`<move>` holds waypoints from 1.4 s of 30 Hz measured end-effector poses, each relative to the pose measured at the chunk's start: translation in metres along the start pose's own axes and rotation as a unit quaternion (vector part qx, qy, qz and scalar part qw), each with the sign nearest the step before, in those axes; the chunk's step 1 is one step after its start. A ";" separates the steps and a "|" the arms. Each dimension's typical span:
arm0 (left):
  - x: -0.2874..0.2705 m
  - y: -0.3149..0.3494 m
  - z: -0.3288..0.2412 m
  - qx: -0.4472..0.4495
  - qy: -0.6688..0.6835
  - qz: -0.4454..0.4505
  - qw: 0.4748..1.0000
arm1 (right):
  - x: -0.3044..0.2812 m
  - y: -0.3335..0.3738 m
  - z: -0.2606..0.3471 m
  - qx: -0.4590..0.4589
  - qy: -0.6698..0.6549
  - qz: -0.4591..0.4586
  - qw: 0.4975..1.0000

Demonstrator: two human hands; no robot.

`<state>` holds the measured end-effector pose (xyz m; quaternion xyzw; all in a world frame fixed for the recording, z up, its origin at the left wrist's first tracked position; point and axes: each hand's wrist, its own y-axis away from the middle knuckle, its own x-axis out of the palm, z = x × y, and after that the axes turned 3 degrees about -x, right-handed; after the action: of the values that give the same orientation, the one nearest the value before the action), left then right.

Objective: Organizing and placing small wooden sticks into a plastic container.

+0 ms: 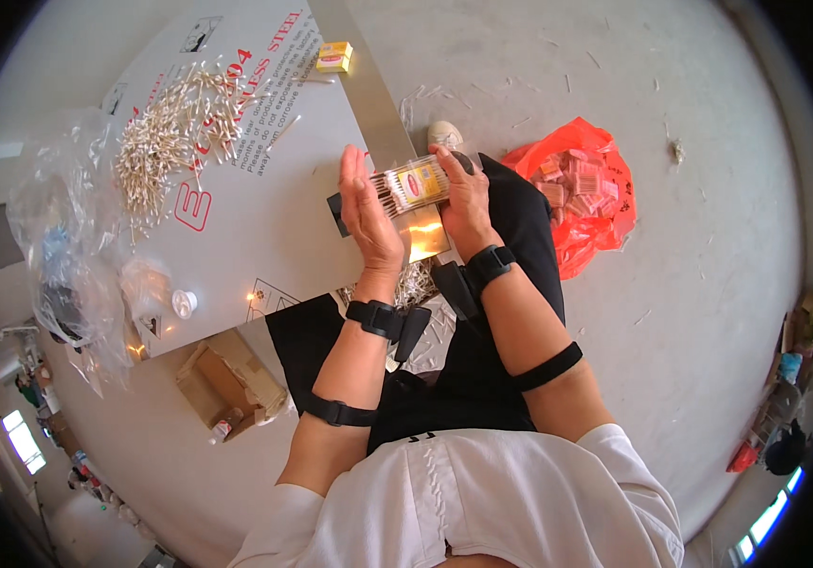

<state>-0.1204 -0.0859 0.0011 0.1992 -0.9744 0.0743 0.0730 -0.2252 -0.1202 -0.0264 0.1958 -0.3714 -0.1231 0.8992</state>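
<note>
A clear pack of cotton swabs [413, 186] with a yellow and red label is gripped by my right hand [466, 201] at its right end. My left hand [368, 220] is stretched flat, fingers straight and upright, its palm facing the swab tips at the pack's left end. Whether the palm touches the tips I cannot tell. Below both hands lies the steel-topped table's [283, 237] near corner, with a shiny metal piece [428, 237] beside it. On the tabletop, a big loose heap of cotton swabs [165, 142] spreads out at the far left.
A small yellow box [334, 57] sits at the table's far edge. Clear plastic bags [65, 227] and a white round lid [184, 303] lie at left. An open cardboard box [226, 379] is below. A red bag [577, 142] of pink packs stands on the floor at right.
</note>
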 end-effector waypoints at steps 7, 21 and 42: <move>0.016 0.000 0.003 -0.026 0.075 0.005 0.997 | 0.001 0.000 -0.004 -0.044 0.034 -0.002 0.998; -0.014 0.010 0.001 -0.061 0.189 -0.015 0.980 | -0.008 -0.008 -0.001 0.050 0.010 -0.013 0.999; 0.000 0.013 -0.008 -0.036 0.070 0.001 0.997 | -0.005 0.004 0.006 -0.035 0.170 -0.004 0.985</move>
<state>-0.1250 -0.0730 0.0077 0.1896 -0.9692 0.0527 0.1479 -0.2322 -0.1165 -0.0238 0.1842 -0.2079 -0.1046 0.9549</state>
